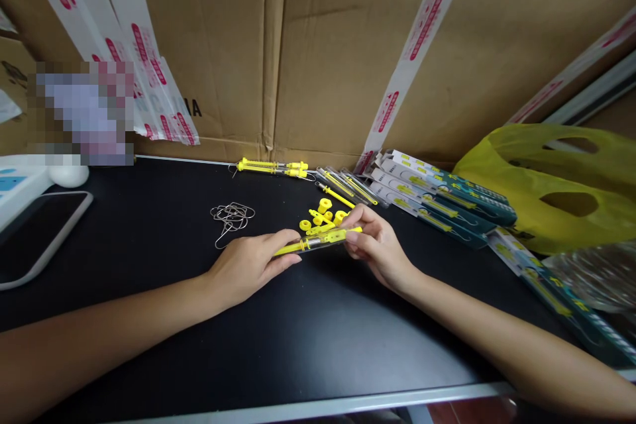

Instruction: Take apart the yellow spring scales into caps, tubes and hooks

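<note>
My left hand is closed round one end of a clear tube with yellow parts inside, a spring scale, held level above the black table. My right hand pinches the tube's other end, thumb on a flat yellow piece. Just beyond the tube lie several loose yellow caps and rings. A tangle of bent wire hooks lies left of them, beyond my left hand. Two spring scales with wire hooks lie farther back.
Several clear tubes with springs lie beside printed scale boxes at the back right. A yellow plastic bag stands behind the boxes. On the left is a phone. Taped cardboard walls off the table's back.
</note>
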Demonstrator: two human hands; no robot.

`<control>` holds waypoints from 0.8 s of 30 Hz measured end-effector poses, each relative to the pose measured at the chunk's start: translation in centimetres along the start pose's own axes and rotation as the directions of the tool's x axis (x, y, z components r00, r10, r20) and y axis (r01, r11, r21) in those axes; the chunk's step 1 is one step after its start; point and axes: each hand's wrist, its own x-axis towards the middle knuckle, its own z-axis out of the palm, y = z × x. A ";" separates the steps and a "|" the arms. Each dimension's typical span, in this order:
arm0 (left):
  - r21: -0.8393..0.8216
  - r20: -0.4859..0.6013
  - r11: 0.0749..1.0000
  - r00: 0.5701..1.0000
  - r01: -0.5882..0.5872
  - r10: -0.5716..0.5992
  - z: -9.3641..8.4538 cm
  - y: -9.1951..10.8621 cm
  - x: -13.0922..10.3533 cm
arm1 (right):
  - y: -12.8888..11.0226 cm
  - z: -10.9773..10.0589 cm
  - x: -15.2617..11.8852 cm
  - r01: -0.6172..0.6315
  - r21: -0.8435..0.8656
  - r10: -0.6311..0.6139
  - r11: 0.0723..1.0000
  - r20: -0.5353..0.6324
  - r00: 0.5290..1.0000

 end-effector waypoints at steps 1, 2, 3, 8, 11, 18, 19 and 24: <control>-0.019 -0.002 1.000 1.000 -0.008 0.008 0.0 0.0 0.0 | -0.1 0.0 0.0 0.009 0.010 -0.009 1.000 -0.003 1.000; -0.036 -0.002 0.999 1.000 -0.020 0.020 -0.1 0.0 0.0 | -0.2 0.0 0.0 0.018 0.020 -0.018 1.000 -0.005 1.000; -0.050 0.000 0.998 0.999 -0.034 0.034 -0.1 0.0 0.1 | -0.3 -0.1 0.1 0.026 0.028 -0.026 0.999 -0.007 1.000; -0.096 0.017 0.992 0.996 -0.084 0.086 -0.3 0.0 0.2 | -0.3 -0.1 0.2 0.011 0.030 -0.011 0.999 -0.007 1.000; -0.113 0.044 0.990 0.995 -0.080 0.085 -0.2 0.0 0.1 | -0.1 -0.1 0.1 0.005 0.041 -0.005 0.999 0.004 1.000; -0.161 0.019 0.985 0.998 -0.055 0.059 0.0 -0.2 0.1 | 0.2 -0.3 0.2 0.003 0.027 -0.003 1.000 -0.006 1.000; -0.168 0.014 0.984 0.998 -0.056 0.060 0.0 -0.3 0.1 | 0.1 -0.3 0.2 0.005 0.026 -0.005 1.000 -0.006 1.000; -0.180 0.017 0.983 0.999 -0.041 0.045 -0.1 -0.2 0.2 | -0.4 -0.3 0.2 0.028 0.012 -0.028 1.000 0.020 0.999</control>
